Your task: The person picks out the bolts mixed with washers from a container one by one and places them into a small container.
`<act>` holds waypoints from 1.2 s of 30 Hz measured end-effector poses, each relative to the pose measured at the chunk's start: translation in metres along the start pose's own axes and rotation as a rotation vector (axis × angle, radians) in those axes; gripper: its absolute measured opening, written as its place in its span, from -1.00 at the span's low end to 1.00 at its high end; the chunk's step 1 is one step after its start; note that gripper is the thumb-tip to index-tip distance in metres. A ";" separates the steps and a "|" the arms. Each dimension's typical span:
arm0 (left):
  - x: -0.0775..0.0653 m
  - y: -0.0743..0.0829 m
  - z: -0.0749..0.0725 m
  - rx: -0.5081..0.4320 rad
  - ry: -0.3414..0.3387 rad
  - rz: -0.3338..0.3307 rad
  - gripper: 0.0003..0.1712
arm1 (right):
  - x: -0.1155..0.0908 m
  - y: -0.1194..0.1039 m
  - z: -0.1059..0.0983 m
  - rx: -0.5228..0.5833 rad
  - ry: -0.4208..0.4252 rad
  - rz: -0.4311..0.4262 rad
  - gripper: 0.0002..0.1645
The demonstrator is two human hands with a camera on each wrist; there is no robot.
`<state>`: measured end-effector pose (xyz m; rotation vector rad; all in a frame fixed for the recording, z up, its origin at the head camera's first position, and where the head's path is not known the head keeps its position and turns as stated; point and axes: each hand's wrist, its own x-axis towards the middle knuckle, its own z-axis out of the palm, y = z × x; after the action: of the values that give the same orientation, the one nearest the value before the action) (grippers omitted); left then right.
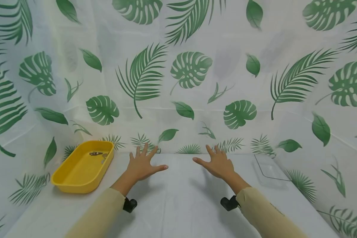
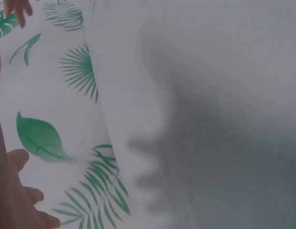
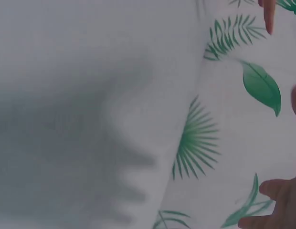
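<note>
Two spread hands above a white worktop (image 1: 175,205), as I see them from my remote station. The left grip (image 1: 141,168) has its fingers fanned and thumb held out to the side; the right grip (image 1: 219,164) mirrors it, fingers likewise spread. Neither holds anything. In the left wrist view a soft-edged shadow (image 2: 210,143) falls on the surface, which I read as that hand being held clear of it. The yellow tray (image 1: 77,172) lies beyond the left forearm, near the far left corner, its long side slanting; small metal items (image 1: 96,153) sit at its far end, probably put within its walls so that they cannot stray. The clear container (image 1: 269,170) lies on the opposite side, to the right of the right hand; its outline is faint. I judge that the two vessels flank the middle so as to leave working room between them.
</note>
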<state>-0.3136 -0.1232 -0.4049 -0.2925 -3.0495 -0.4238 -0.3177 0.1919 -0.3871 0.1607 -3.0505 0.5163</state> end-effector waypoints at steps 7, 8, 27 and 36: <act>-0.039 -0.040 -0.013 -0.028 0.093 0.013 0.15 | -0.008 -0.015 0.022 0.235 -0.006 0.021 0.19; -0.044 -0.047 -0.016 -0.026 0.111 0.011 0.11 | -0.008 -0.019 0.025 0.273 0.009 0.006 0.17; -0.109 -0.184 -0.022 0.001 0.460 -0.362 -0.30 | -0.029 -0.117 0.074 0.697 -0.007 -0.130 -0.03; -0.116 -0.222 -0.036 -0.466 0.448 -0.590 -0.17 | -0.032 -0.174 0.109 0.800 -0.080 -0.158 -0.08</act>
<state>-0.2417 -0.3640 -0.4375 0.6230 -2.5028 -1.0599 -0.2693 -0.0049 -0.4352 0.4417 -2.6670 1.6999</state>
